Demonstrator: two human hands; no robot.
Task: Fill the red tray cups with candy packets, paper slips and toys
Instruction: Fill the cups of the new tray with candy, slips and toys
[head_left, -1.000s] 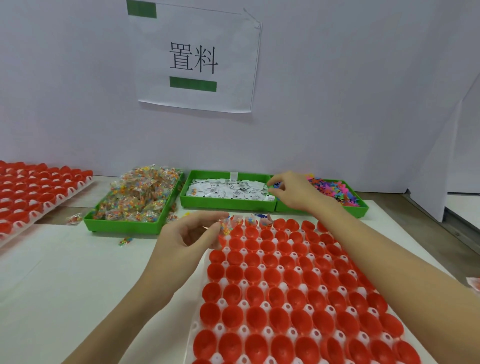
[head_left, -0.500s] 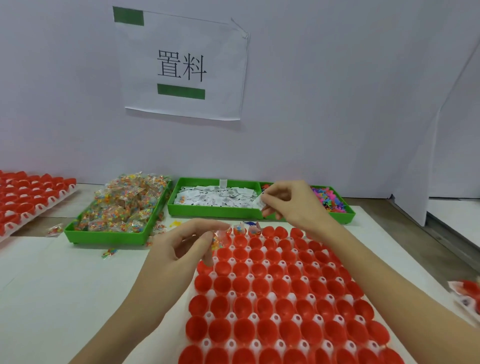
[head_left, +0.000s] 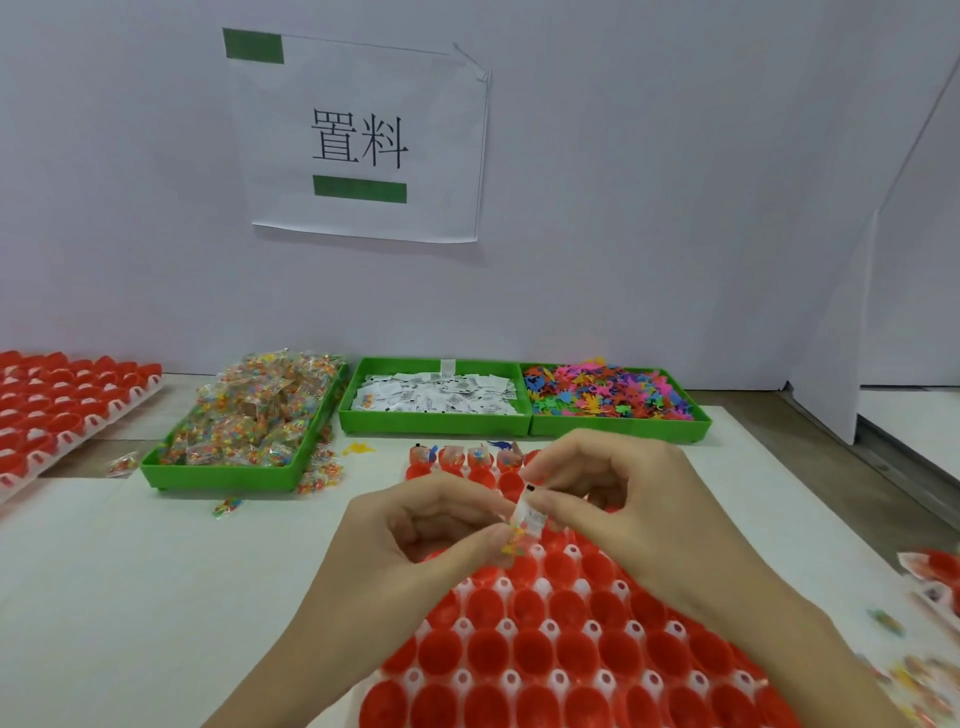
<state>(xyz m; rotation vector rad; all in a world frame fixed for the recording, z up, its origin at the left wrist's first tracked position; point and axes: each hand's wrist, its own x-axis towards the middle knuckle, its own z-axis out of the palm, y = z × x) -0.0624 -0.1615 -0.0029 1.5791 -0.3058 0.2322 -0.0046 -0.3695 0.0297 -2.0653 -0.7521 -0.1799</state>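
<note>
A red tray of cups (head_left: 545, 654) lies in front of me; its far row holds several filled cups (head_left: 462, 457). My left hand (head_left: 415, 535) pinches a candy packet (head_left: 514, 543) above the tray's middle. My right hand (head_left: 623, 499) pinches a white paper slip (head_left: 531, 514) right against that packet. Both hands meet fingertip to fingertip. Behind the tray stand three green bins: candy packets (head_left: 249, 415), paper slips (head_left: 436, 397) and coloured toys (head_left: 608, 397).
A second red tray (head_left: 57, 405) sits at the far left. Loose candy packets (head_left: 322, 475) and a yellow toy (head_left: 357, 448) lie by the bins. Another tray part and scattered packets (head_left: 930, 571) are at the right edge. A white wall with a paper sign (head_left: 358, 140) stands behind.
My right hand came back from the bins with a paper slip and met my left hand, which drew toward me with its candy packet. The view tilted upward.
</note>
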